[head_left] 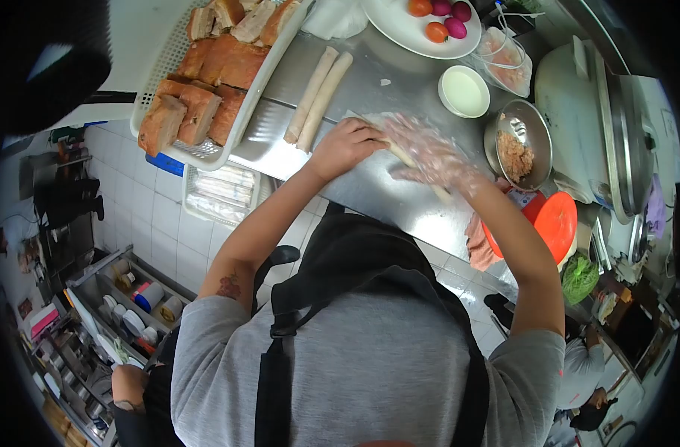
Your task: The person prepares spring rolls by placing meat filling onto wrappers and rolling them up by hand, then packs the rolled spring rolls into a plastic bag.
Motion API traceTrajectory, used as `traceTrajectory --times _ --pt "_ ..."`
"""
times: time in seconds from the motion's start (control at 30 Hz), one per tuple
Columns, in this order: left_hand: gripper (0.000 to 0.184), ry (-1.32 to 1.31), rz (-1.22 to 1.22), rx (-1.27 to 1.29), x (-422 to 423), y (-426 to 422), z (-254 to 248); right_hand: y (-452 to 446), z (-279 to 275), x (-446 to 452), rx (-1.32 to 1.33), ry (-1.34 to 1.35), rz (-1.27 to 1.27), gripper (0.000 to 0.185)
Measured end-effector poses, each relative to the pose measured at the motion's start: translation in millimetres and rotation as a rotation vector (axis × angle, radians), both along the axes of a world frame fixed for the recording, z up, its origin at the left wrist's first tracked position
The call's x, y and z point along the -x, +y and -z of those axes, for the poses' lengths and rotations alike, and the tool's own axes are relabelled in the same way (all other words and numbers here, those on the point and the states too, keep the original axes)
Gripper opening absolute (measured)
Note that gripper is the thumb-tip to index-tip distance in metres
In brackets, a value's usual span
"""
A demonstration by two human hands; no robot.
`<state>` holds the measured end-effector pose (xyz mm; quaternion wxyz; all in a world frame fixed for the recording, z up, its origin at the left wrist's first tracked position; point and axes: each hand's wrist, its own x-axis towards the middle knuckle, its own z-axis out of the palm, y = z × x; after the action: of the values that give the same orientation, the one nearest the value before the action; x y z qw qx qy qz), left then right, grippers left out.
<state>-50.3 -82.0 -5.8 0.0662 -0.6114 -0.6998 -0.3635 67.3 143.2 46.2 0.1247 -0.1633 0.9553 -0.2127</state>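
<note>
A thin pale roll [401, 154] of wrapped dough lies at a slant on the steel counter, its lower end [442, 195] showing below my right hand. My bare left hand [349, 147] is closed on the roll's upper end, fingers bent over it. Across its middle lies my right hand [435, 155] in a clear plastic glove, fingers on the far side and thumb on the near side; the glove is somewhat blurred. Two similar rolls [318, 100] rest side by side to the left. A metal bowl [539, 123] holding minced filling [516, 155] stands at the right.
A white basket [239, 123] of roasted meat slabs [224, 63] overhangs the counter's left edge. Behind are a bowl of pale liquid [464, 92] and a plate [385, 18] with tomatoes and purple balls. Red lids [556, 227] and a pink cloth [480, 242] sit by my right forearm.
</note>
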Motion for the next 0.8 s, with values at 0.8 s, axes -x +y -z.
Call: traceTrajectory --times 0.8 --pt "0.035 -0.099 0.034 0.008 1 -2 4 -6 -8 -88 -0.227 -0.183 0.281 0.097"
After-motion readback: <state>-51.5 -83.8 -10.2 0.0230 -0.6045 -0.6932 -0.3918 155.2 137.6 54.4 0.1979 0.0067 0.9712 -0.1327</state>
